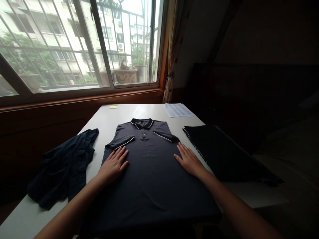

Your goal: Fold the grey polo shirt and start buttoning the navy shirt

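a: how many garments are on the worktop (132, 111)?

b: three. one dark grey polo shirt (149, 172) lies front up in the middle, its collar (142, 124) at the far end, its two sleeves (163, 132) turned in over the front. one crumpled dark garment (67, 166) lies to the left of the polo shirt, one flat dark garment (226, 149) to its right.

a: and the hands?

b: two. the left hand (113, 166) rests on the polo shirt's left side, just below one sleeve; the right hand (189, 161) on its right side, below the other. the fingers (120, 153) of both are released, laid loosely spread on the cloth.

a: any writing?

b: one set of paper sheets (178, 110), beyond the polo shirt and right of its collar, bears print too small to read. one yellow note (113, 106) lies beyond it to the left; i can't tell if it's written on.

a: edges and room?

b: white strips show on both sides of the polo shirt, and a broad one beyond its collar. its hem (154, 225) is in shadow at the near end.
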Demonstrator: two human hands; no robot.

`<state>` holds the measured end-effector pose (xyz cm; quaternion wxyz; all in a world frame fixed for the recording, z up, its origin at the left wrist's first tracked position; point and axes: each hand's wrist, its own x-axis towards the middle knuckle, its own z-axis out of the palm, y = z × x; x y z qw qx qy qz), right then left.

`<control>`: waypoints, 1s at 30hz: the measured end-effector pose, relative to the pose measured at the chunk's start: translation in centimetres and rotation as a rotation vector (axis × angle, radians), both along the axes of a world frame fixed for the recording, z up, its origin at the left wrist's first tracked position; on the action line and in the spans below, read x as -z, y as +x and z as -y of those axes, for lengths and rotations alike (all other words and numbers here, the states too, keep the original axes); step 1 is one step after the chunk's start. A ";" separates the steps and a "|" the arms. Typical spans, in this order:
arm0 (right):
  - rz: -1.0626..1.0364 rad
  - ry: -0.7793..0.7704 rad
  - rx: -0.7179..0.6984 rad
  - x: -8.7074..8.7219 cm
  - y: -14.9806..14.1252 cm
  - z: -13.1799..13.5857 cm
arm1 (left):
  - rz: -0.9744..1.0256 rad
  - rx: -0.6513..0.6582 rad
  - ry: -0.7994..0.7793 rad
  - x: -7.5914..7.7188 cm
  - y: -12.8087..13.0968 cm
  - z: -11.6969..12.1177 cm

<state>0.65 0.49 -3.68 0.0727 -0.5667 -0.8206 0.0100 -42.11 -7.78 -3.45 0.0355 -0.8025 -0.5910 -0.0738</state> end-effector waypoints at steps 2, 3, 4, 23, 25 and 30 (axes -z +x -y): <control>0.011 -0.007 0.011 -0.1 0.3 0.3 | -0.004 0.001 0.011 0.1 0.0 0.3; 0.017 -0.008 0.017 -0.2 0.3 0.3 | -0.005 -0.001 0.012 0.1 0.0 0.4; 0.022 -0.006 0.027 -0.3 0.1 0.2 | -0.006 -0.003 0.012 0.1 0.1 0.5; 0.013 0.012 -0.015 0.0 -4.5 -3.5 | -0.015 -0.007 0.014 -0.2 0.3 1.3; 0.016 0.017 -0.025 0.0 -4.1 -3.0 | -0.015 -0.010 0.002 -0.3 0.3 1.4; 0.013 0.036 -0.069 0.0 -2.8 -1.4 | -0.012 0.000 0.012 0.0 0.2 1.6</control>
